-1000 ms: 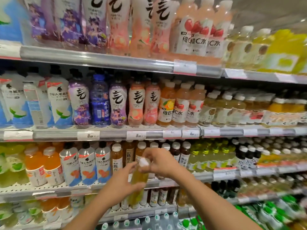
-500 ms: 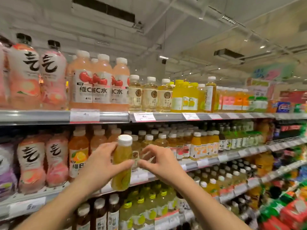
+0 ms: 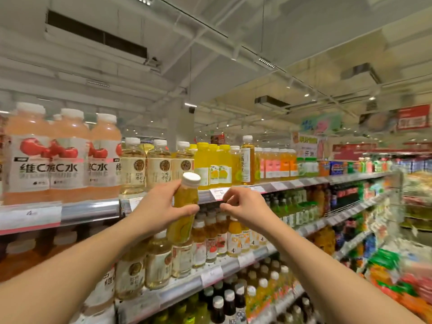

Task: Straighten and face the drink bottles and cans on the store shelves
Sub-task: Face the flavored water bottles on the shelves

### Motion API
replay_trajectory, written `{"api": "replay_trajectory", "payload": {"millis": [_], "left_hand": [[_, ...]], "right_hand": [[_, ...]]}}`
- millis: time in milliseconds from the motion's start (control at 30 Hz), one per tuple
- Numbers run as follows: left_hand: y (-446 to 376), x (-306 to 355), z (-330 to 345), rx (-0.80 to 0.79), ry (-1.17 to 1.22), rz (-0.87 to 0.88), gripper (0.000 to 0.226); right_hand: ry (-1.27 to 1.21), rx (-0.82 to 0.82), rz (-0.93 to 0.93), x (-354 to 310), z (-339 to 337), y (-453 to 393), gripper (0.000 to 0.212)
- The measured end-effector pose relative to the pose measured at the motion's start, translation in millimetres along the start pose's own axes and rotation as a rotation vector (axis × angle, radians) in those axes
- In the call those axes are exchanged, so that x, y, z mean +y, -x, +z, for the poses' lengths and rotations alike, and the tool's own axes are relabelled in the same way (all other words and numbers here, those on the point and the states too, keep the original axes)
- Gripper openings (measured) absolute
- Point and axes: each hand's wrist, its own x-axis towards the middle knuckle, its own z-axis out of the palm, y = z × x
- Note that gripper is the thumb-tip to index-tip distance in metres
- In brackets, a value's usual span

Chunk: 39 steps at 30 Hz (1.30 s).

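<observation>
bottle (image 3: 183, 211) before top shelf edge (image 3: 93, 210)

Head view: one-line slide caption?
Left hand grips a white-capped yellow bottle before the top shelf; right hand empty beside it.
</observation>
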Motion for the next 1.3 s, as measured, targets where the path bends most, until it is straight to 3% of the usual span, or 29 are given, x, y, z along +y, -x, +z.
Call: {"api": "replay_trajectory", "payload": {"millis": [133, 233, 433, 767, 967, 1067, 1200, 1300], "left_hand": [[-22, -1, 17, -0.056, 0.072, 0.009, 0.077], [-36, -8, 33, -0.065, -0.005, -0.004, 0.090], [-54, -18, 64, 0.061, -0.081, -0.089, 0.109], [-59, -9, 68, 0.126, 0.025, -0.284, 0.083], [-56, 2, 71, 0.153, 0.170, -0.345, 0.072], [-58, 6, 73, 0.171, 0.231, -0.356, 0.063], [-61, 10, 76, 0.217, 0.264, -0.348, 0.054], [-64, 15, 78, 0.273, 0.277, -0.338, 0.068]], "right_hand": [[0.095, -0.041, 0.069, 10, -30, 16, 0.023], [0.209, -0.046, 0.091, 21, -51, 23, 0.032], [0.244, 0.051, 0.075, 60, -70, -1, 0.031], [0.110, 0.257, 0.152, 154, -27, -148, 0.034], [0.004, 0.399, 0.173, 186, 6, -198, 0.074], [-0.069, 0.482, 0.135, 195, 16, -204, 0.076], [-0.067, 0.462, 0.114, 201, 23, -208, 0.074], [-0.059, 0.448, 0.110, 204, 24, -212, 0.065]]}}
